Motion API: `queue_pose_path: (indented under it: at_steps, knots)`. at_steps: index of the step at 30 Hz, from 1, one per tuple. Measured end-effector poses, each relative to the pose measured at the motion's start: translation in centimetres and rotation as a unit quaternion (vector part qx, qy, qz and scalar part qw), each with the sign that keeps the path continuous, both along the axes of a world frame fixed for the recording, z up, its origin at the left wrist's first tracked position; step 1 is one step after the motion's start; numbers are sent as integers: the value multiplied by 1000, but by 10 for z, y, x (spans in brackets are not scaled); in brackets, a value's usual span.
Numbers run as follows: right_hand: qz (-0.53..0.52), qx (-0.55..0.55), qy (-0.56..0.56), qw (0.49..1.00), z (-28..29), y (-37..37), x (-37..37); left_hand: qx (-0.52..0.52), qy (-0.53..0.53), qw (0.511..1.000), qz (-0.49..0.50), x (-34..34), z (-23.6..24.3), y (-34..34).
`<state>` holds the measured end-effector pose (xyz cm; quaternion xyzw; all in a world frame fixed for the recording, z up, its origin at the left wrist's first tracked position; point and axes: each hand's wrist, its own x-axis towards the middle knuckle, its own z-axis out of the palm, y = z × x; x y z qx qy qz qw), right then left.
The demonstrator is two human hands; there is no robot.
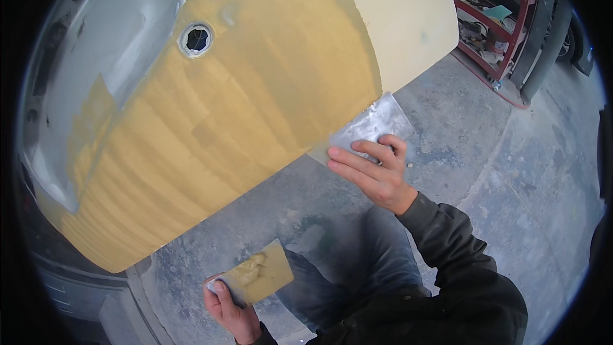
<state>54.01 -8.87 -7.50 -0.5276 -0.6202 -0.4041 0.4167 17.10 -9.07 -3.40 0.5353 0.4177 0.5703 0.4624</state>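
A large curved car body panel (255, 108) fills the upper left, with streaky yellow filler over most of it. My right hand (383, 176) holds a wide, flat metal filler spreader (387, 120), fingers laid along its face. The spreader's far edge meets or overlaps the panel's lower right edge; firm contact is hard to tell. Lower down, my left hand (231, 313) pinches the corner of a second flat filler spreader (276, 268). Yellow filler coats that one, with a thicker lump (255, 263) near its middle. It is held apart from the panel.
A round hole (196, 39) pierces the panel beside a grey recessed section (128, 32). Past the panel's pale right end (408, 19) stands a red shelf cart (511, 32) loaded with clutter. Dark upright tubes (550, 32) stand beside it. Below is stained concrete floor (460, 134).
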Motion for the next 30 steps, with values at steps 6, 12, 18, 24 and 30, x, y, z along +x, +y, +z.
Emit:
queue_pose_path:
  at_steps: [6,12,18,24,30]
  knots:
    - [-30,36,12,999,-9,-5,6,2,1,1000,2,1,-2,1]
    - [-22,11,8,1000,-16,5,17,1,2,1000,13,4,2,3]
    - [-37,18,13,999,-7,-6,6,2,8,1000,4,5,-2,2]
    - [-26,-14,23,999,17,0,-6,2,-2,1000,-16,9,0,2]
    - [-5,-62,22,998,17,-17,-3,-6,2,1000,-9,20,-4,6]
